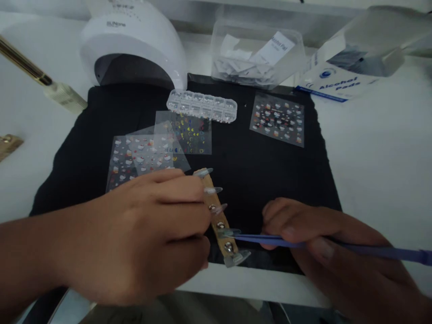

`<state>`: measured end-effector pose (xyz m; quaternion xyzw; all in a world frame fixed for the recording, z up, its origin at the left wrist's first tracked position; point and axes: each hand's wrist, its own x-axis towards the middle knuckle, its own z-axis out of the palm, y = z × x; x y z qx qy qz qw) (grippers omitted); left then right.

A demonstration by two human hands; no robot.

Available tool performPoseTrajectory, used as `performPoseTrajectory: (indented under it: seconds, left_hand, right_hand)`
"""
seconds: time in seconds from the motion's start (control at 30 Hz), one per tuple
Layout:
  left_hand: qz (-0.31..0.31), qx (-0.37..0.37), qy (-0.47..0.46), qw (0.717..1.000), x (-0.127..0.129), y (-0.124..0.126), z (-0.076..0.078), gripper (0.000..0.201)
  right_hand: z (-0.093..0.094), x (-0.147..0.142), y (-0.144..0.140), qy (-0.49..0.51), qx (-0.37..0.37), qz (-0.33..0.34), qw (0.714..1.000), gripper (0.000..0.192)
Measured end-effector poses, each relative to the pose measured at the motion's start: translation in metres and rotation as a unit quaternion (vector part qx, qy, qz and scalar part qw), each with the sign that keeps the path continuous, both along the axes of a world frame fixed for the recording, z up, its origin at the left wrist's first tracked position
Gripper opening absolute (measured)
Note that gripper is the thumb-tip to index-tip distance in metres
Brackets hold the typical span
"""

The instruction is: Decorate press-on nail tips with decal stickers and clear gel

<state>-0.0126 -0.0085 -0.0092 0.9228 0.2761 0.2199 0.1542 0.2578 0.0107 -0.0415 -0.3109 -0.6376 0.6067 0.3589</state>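
My left hand (135, 238) is closed with its fingers curled at the left side of a narrow wooden nail-tip holder (216, 220), steadying it. Several clear false nail tips (213, 190) stick out to the right along the strip, above round metal studs (228, 246). Purple tweezers (401, 254) are pinched in my right hand (313, 229). Their points touch or nearly touch the second false nail from the near end; whether something tiny sits between them I cannot make out.
Sticker sheets (189, 135) and a clear rhinestone case (202, 105) lie on a black mat (283, 180). Behind stand a white nail lamp (135, 40), a plastic tub (258, 74) of pad packets and an alcohol pads box (337, 85). A brush (43, 76) is at left.
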Motion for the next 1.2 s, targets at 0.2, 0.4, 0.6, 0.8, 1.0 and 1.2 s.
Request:
performPoseTrajectory:
  seconds: [0.2, 0.4, 0.6, 0.8, 1.0, 1.2]
  left_hand:
    - [0.008, -0.004, 0.001, 1.0, -0.001, -0.004, -0.002, 0.027]
    - [0.018, -0.007, 0.002, 1.0, -0.002, -0.008, -0.007, 0.021]
    - [0.01, -0.015, 0.006, 1.0, -0.002, -0.008, -0.009, 0.016]
    - [0.009, -0.029, 0.005, 1.0, -0.002, -0.009, -0.008, 0.016]
    - [0.028, -0.027, 0.005, 0.999, -0.002, -0.012, -0.01, 0.016]
    - [0.027, -0.03, 0.006, 0.999, -0.001, -0.013, -0.01, 0.015]
  right_hand:
    - [0.001, 0.0, 0.0, -0.007, -0.002, -0.005, 1.0, 0.02]
    - [0.003, 0.0, 0.001, -0.008, -0.002, 0.006, 1.0, 0.019]
    - [0.002, 0.003, -0.003, -0.022, -0.01, -0.012, 1.0, 0.019]
    - [0.004, -0.001, -0.001, -0.03, -0.018, -0.004, 0.999, 0.019]
    - [0.002, 0.001, -0.001, -0.035, -0.024, -0.005, 0.999, 0.019]
    - [0.001, 0.002, 0.003, -0.031, -0.021, 0.007, 0.999, 0.021]
